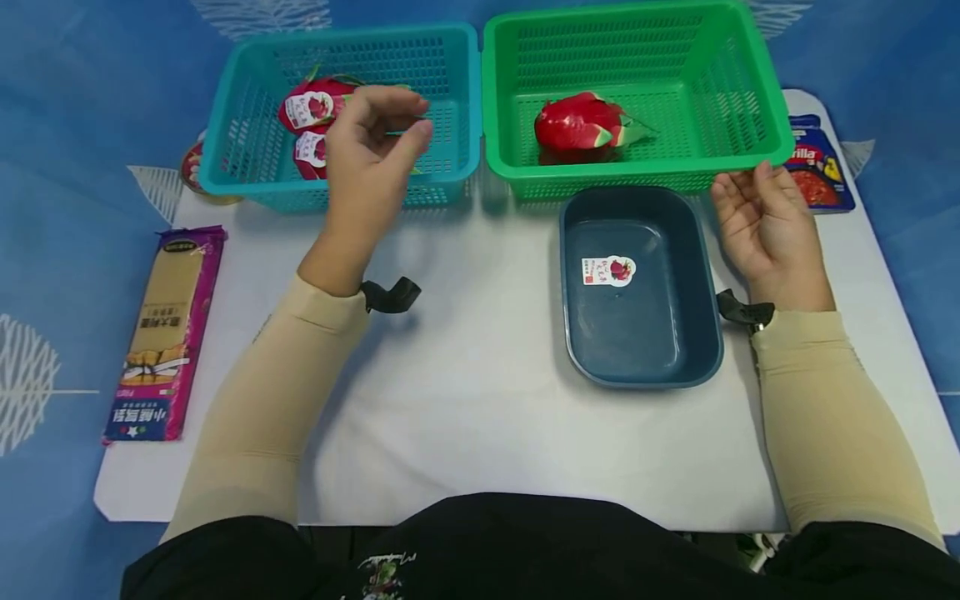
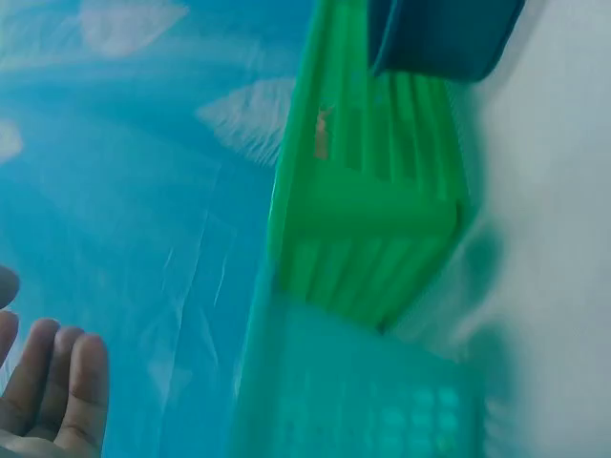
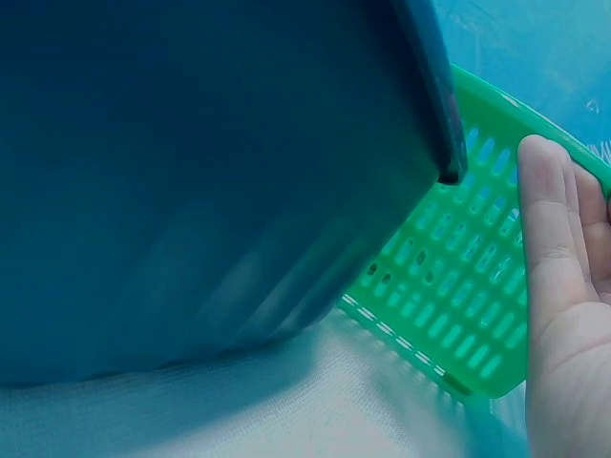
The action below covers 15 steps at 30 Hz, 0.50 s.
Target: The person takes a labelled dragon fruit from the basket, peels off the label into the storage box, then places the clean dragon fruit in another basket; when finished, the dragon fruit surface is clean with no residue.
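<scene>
My left hand (image 1: 367,162) hovers over the teal basket (image 1: 262,196), fingers bent and thumb apart, with nothing held. Beneath and beside it in that basket lie red dragon fruits (image 1: 311,108) with white stickers, partly covered by the hand. The left wrist view catches only the fingertips at its lower left edge. My right hand (image 1: 772,229) is at the near right corner of the green basket (image 1: 600,172), palm up with loosely bent fingers; the thumb tip meets the rim. A single dragon fruit (image 1: 577,125) lies in the green basket.
A dark blue tub (image 1: 637,333) with a dragon fruit sticker (image 1: 609,271) inside stands before the green basket. A pasta packet (image 1: 165,333) lies at the left table edge. A blue sauce pouch (image 1: 817,167) is at the right, and a round container (image 1: 192,171) sits partly behind the teal basket.
</scene>
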Available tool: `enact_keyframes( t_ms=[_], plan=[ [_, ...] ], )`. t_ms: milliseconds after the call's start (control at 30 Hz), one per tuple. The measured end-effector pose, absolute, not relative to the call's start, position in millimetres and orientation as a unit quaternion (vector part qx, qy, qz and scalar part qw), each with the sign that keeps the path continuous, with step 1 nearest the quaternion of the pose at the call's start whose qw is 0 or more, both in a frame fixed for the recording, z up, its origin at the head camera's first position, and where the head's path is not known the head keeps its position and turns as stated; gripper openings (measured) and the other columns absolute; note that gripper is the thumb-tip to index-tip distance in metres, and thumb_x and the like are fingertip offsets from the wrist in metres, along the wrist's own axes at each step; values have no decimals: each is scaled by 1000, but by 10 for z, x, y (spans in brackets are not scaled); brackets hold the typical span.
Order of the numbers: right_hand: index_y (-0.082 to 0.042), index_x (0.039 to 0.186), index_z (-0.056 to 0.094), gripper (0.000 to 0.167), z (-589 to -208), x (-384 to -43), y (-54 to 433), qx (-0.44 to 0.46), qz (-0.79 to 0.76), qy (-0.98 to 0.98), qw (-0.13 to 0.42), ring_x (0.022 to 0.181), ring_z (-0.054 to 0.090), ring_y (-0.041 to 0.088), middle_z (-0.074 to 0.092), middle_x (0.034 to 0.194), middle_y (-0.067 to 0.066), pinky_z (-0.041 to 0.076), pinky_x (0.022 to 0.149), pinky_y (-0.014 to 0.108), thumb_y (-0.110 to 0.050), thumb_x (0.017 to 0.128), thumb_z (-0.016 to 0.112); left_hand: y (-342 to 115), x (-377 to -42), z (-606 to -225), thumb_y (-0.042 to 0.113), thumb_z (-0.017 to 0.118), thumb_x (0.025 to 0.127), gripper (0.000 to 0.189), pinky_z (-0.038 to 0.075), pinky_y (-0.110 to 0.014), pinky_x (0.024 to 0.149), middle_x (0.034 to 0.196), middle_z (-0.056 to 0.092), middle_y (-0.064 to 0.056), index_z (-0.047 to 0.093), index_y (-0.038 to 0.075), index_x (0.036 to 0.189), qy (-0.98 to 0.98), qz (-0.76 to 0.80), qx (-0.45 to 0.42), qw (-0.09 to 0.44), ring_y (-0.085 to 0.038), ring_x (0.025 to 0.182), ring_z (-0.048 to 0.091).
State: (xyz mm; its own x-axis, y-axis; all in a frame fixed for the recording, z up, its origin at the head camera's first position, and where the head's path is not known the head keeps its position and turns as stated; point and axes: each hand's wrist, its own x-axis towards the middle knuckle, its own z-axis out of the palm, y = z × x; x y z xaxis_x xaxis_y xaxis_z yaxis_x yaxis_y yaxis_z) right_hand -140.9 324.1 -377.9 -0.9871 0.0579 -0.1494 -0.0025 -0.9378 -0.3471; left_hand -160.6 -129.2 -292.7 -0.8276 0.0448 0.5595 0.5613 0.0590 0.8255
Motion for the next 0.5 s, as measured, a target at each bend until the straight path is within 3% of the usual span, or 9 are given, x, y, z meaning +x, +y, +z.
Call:
enact_keyframes(
  t_ms=[133, 300, 500],
  plan=[
    [8, 142, 51, 40, -3772, -1404, 3242, -87, 981, -174, 15, 95, 71, 45, 65, 110, 34, 59, 91, 49, 5, 102, 59, -1593, -1458, -3026, -4, 68, 99, 14, 59, -37, 78, 109, 66, -18, 65, 0, 112, -646, -721, -128, 216, -33, 93, 64],
    [10, 136, 52, 35, -3775, -1419, 3230, -81, 982, -171, 12, 95, 70, 46, 65, 110, 34, 59, 90, 49, 5, 102, 59, -1838, -1246, -3222, -6, 65, 98, 12, 55, -37, 69, 100, 57, -19, 58, -3, 107, -549, -802, 17, 234, -29, 83, 59],
    [11, 132, 53, 31, -3783, -1430, 3225, -81, 982, -167, 23, 93, 70, 47, 65, 107, 35, 61, 86, 50, 5, 102, 59, -1945, -1229, -3410, 2, 61, 103, 14, 49, -30, 66, 95, 48, -11, 48, 0, 108, -445, -862, 141, 198, -20, 81, 47]
  ],
)
